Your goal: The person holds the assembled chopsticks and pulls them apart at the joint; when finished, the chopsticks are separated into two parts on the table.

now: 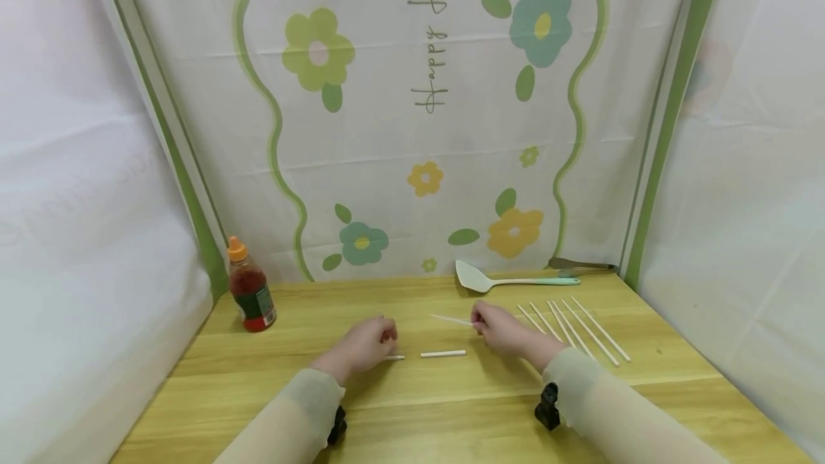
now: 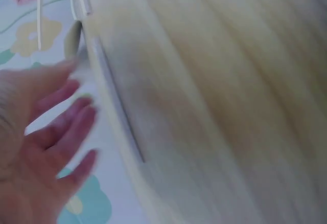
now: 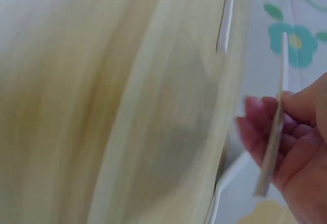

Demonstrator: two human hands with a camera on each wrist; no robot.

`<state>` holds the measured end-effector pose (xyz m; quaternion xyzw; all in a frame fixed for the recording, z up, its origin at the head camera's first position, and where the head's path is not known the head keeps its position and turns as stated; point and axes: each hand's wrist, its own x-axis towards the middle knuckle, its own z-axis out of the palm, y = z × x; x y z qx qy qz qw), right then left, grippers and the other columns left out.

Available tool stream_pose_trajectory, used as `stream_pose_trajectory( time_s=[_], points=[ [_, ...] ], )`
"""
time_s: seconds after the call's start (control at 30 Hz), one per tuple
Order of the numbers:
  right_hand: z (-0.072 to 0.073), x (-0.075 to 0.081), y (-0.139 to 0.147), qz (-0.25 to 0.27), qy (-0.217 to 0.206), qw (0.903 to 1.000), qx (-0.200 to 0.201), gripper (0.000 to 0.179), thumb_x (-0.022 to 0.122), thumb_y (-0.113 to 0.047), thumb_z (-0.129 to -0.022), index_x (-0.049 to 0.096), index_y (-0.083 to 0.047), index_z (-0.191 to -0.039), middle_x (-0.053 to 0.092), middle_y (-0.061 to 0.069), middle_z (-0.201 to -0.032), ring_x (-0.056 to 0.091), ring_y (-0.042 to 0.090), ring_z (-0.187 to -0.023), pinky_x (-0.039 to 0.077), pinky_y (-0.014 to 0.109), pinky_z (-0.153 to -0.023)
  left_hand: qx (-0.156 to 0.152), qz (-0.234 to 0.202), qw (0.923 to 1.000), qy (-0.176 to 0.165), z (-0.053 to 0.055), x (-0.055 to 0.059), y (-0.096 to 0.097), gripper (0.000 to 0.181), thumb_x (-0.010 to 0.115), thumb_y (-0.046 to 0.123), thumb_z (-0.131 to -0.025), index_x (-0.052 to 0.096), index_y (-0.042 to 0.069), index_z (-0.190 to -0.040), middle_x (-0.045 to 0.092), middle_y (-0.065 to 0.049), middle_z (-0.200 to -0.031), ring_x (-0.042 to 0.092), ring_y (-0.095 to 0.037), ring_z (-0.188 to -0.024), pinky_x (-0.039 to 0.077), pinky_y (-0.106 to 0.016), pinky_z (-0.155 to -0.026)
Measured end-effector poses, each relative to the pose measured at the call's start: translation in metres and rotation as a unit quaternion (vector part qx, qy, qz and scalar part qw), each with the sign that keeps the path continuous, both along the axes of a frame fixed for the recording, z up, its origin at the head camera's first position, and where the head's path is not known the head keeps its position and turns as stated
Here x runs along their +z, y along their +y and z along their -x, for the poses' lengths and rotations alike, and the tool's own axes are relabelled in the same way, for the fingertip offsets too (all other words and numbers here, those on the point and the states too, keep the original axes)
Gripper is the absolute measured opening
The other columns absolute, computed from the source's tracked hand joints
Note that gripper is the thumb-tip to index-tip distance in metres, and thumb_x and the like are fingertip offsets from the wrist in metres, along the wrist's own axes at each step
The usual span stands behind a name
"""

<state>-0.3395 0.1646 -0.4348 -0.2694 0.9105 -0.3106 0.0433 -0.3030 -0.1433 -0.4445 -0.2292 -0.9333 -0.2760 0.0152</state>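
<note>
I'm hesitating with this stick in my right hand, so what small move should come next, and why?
I'd probably lower the held stick to the table, in line with the short stick there. Your right hand pinches it above the table, and that short stick lies roughly in a row with a second stick beside your left hand, which seems to hold nothing.

I see passage over the yellowish wooden tabletop (image 1: pixel 303 321) between the red, orange-capped bottle (image 1: pixel 252 291) and the left hand (image 1: pixel 359 344). Slim white sticks (image 1: pixel 601 329) hem the right hand (image 1: pixel 504 328) rightward; a pale mint-green spatula (image 1: pixel 505 282) obstructs beyond.
</note>
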Motion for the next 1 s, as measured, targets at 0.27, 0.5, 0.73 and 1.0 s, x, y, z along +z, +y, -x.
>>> stream_pose_trajectory(
  time_s=[0.27,0.5,0.73,1.0],
  points=[
    [-0.018,0.008,-0.042,-0.012,0.077,0.9921,0.098,0.007,0.056,0.001,-0.099,0.057,-0.006,-0.097,0.055,0.002,-0.086,0.049,0.011,-0.074,0.045,0.030,-0.065,-0.025,-0.005,0.9935,0.111,-0.006,0.022,0.025,0.024,0.071,0.022,-0.094,0.067,0.016,-0.117,0.062,0.000,-0.114,0.060,-0.020,-0.104,0.042,-0.046,-0.096],
    [-0.032,0.017,-0.067,-0.001,0.128,0.9826,0.135,0.007,0.060,-0.003,-0.098,0.060,-0.010,-0.094,0.054,-0.005,-0.087,0.050,0.011,-0.079,0.046,0.028,-0.070,-0.090,-0.002,0.9943,0.057,-0.012,0.023,0.037,0.007,0.064,0.016,-0.098,0.070,0.014,-0.096,0.064,0.009,-0.082,0.057,-0.004,-0.071,0.049,-0.029,-0.073],
    [-0.041,0.014,-0.069,-0.007,0.147,0.9816,0.122,0.007,0.059,-0.007,-0.099,0.063,-0.012,-0.096,0.056,-0.006,-0.089,0.051,0.008,-0.077,0.047,0.026,-0.068,-0.126,-0.067,0.9897,0.015,-0.016,0.026,0.034,0.017,0.058,0.011,-0.100,0.066,0.014,-0.086,0.051,0.008,-0.064,0.044,-0.004,-0.055,0.042,-0.022,-0.055],
    [-0.044,0.018,-0.070,0.014,0.187,0.9732,0.133,0.010,0.061,-0.004,-0.097,0.066,-0.012,-0.098,0.061,-0.004,-0.093,0.056,0.006,-0.080,0.049,0.024,-0.069,-0.144,-0.097,0.9845,-0.027,-0.014,0.035,0.022,0.018,0.056,0.010,-0.101,0.072,0.013,-0.096,0.049,0.007,-0.061,0.041,-0.005,-0.051,0.041,-0.022,-0.055]
  ],
)
